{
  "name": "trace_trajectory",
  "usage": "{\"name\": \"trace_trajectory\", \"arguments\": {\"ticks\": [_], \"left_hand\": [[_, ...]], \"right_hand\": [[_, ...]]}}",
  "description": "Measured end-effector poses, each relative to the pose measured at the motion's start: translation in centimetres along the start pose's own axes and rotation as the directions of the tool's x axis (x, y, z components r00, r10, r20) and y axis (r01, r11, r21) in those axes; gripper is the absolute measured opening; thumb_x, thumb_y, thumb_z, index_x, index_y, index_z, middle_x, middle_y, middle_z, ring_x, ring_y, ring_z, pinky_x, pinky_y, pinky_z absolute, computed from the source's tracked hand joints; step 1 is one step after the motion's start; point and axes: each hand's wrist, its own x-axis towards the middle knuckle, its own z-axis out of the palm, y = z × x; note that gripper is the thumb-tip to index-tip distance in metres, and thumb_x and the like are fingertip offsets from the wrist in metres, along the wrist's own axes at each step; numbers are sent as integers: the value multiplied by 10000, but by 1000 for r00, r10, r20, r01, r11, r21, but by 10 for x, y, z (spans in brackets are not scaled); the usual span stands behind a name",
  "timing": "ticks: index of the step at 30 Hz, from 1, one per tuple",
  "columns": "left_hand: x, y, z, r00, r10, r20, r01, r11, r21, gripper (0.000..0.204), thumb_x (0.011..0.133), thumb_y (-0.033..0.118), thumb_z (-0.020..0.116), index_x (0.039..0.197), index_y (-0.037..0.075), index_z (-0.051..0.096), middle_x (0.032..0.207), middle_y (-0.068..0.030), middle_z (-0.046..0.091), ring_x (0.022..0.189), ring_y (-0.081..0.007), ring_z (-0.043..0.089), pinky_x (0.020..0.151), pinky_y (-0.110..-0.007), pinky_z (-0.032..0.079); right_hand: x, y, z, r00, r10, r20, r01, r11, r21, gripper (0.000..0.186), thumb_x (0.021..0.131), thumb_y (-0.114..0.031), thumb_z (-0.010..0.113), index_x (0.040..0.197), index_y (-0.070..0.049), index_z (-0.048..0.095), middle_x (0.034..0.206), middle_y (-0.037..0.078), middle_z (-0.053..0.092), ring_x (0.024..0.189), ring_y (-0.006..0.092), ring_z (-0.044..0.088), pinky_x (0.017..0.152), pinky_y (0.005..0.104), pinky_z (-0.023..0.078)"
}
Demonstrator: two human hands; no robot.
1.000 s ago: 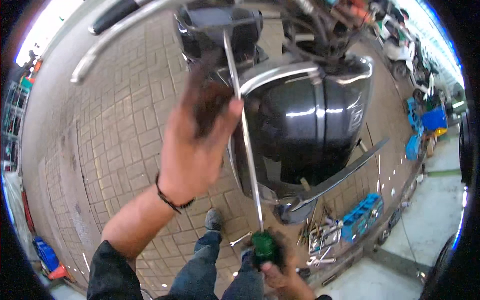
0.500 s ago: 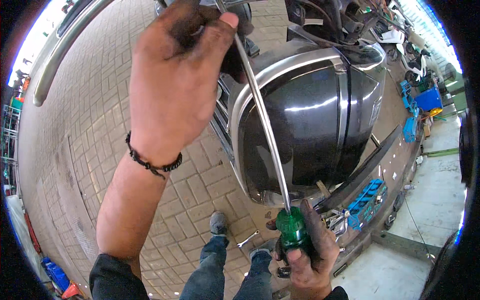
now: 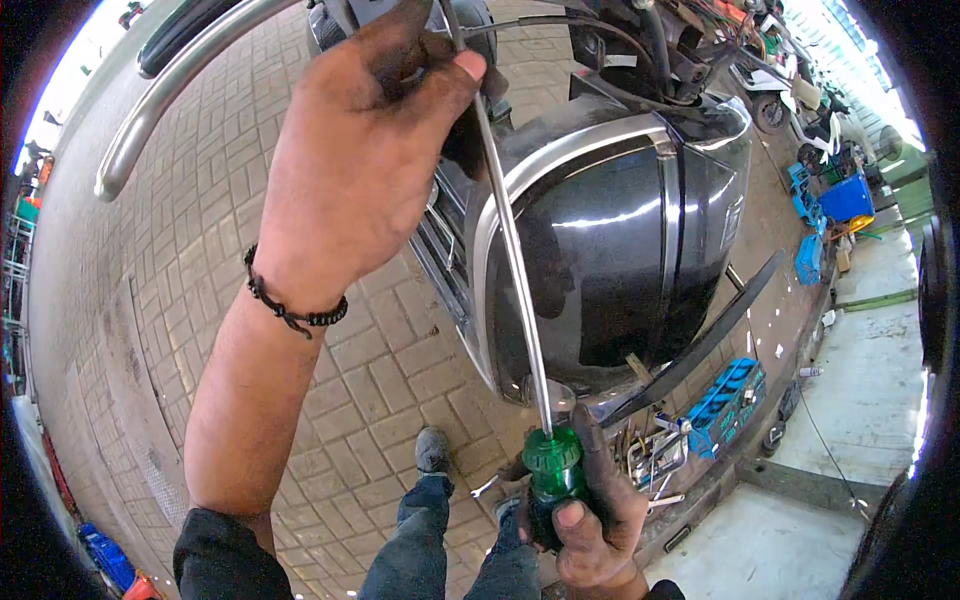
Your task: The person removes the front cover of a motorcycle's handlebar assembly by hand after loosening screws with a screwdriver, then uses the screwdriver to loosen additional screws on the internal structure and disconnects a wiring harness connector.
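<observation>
A long screwdriver (image 3: 519,268) with a steel shaft and a clear green handle slants across the middle of the view. My right hand (image 3: 597,525), its fingers darkened with grime, is wrapped round the handle at the lower end. Higher up, my left hand (image 3: 345,165) is closed with thumb and fingers on the shaft near its far end; the screwdriver's tip is out of the picture. Behind the shaft stands a glossy dark vehicle body part (image 3: 610,270) with silver trim. A bent metal tube (image 3: 150,120) shows left of my left hand.
An open blue toolbox (image 3: 725,405) and several loose hand tools (image 3: 655,455) lie to the right. Near my shoe (image 3: 433,450), a wrench (image 3: 490,484) rests on the brick paving. A long dark strip (image 3: 705,345) leans beside the body part. A blue bin (image 3: 846,198) stands farther right.
The screwdriver's handle and my right hand have shifted left, so the shaft stands a little steeper. My left hand still grips the shaft. The surroundings have also shifted slightly in the view.
</observation>
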Motion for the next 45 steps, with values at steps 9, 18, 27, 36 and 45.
{"name": "trace_trajectory", "arguments": {"ticks": [9, 18, 27, 36, 45], "left_hand": [[16, -43, -22, 950, 143, 276, -81, 971, -225, 344, 902, 244, 583, 1112, -29, 571, 914, -75, 647, 777, -126, 603, 685, -255, 484], [35, -45, -35, 792, 527, 308, -563, 825, 38, 280, 905, 182, 561, 1117, 1, 577, 962, -104, 622, 846, -202, 602, 719, -297, 491], [28, -19, -33, 929, -48, 368, 269, 769, -580, 362, 917, 212, 561, 1226, 32, 501, 1124, -57, 562, 946, -172, 569, 758, -304, 488], [30, 15, -24, 924, -166, 346, 373, 597, -710, 252, 872, 120, 595, 1108, 64, 529, 959, -43, 586, 777, -186, 593, 603, -331, 500], [32, -1, -24, 899, -197, 390, 433, 517, -738, 213, 885, 114, 570, 1091, 63, 550, 900, -102, 635, 635, -180, 578, 545, -301, 496]], "right_hand": [[5, 1, 8, 999, -28, 38, 27, 999, 19, 814, 852, -414, 610, 1397, 62, 238, 954, 231, 610, 494, 155, 549, 395, 241, 397], [-4, -15, 4, 960, 144, 242, -262, 768, 585, 682, 890, -402, 509, 1389, -4, 271, 897, 306, 578, 421, 188, 492, 298, 259, 355], [-38, -105, 34, 799, 545, 252, -587, 619, 522, 506, 933, -428, 409, 1267, -49, 412, 968, 249, 581, 423, 164, 467, 273, 236, 324], [-42, -156, 51, 989, -114, 89, 143, 697, -702, 442, 963, -263, 411, 1323, -17, 338, 849, 247, 594, 764, 358, 599, 724, 435, 479], [-8, -136, 10, 786, 167, 596, -194, 981, -18, 628, 914, -278, 546, 1400, 10, 272, 1153, 86, 567, 954, 165, 560, 808, 309, 459]]}}
